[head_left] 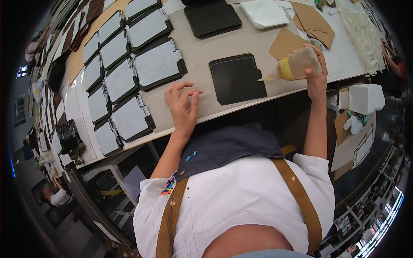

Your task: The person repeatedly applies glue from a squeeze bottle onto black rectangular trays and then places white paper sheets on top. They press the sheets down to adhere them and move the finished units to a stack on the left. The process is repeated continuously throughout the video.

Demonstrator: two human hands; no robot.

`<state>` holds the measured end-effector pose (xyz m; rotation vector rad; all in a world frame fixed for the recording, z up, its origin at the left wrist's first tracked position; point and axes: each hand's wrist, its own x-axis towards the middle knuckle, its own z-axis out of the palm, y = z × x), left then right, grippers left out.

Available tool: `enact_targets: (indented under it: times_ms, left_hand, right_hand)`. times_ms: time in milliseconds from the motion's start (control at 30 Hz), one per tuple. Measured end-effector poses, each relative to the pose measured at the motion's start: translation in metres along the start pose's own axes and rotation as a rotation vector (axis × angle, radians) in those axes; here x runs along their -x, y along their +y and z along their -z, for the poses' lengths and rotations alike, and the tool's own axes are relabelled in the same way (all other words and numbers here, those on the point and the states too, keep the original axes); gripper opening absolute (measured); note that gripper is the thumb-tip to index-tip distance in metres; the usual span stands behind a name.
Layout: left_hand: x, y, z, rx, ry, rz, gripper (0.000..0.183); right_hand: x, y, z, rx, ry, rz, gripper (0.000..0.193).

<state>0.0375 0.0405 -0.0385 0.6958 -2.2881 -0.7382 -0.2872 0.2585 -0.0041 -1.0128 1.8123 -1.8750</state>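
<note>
My right hand (317,75) is closed around a squeeze bottle (297,64), tilted with its thin nozzle pointing left. The bottle is cloudy and carries a yellow band; the nozzle tip is at the right edge of a flat black panel (235,81), and whether it touches cannot be made out. That panel lies on the table in front of me and has a notched right side. My left hand (183,103) hovers to the panel's left, its fingers loosely bent and apart, holding nothing.
Rows of black-edged panels with pale sheets (157,64) cover the table's left part. A stack of black panels (213,19) and a white sheet stack (264,13) stand at the far side. Brown cards (286,43) lie behind the bottle; pale strips (359,36) heap at far right.
</note>
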Motion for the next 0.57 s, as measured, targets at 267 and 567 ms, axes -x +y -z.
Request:
enact_targets:
  times_ms: [267,567]
  left_hand:
    - [0.002,-0.001,0.000,-0.009,0.000,-0.001,0.016]
    - [0.002,-0.001,0.000,0.003,-0.012,0.008,0.016]
  right_hand:
    - [0.016,-0.006,0.006,0.021,0.025,-0.045,0.081]
    - [0.085,0.001,0.009,-0.184,0.371,-0.213,0.100]
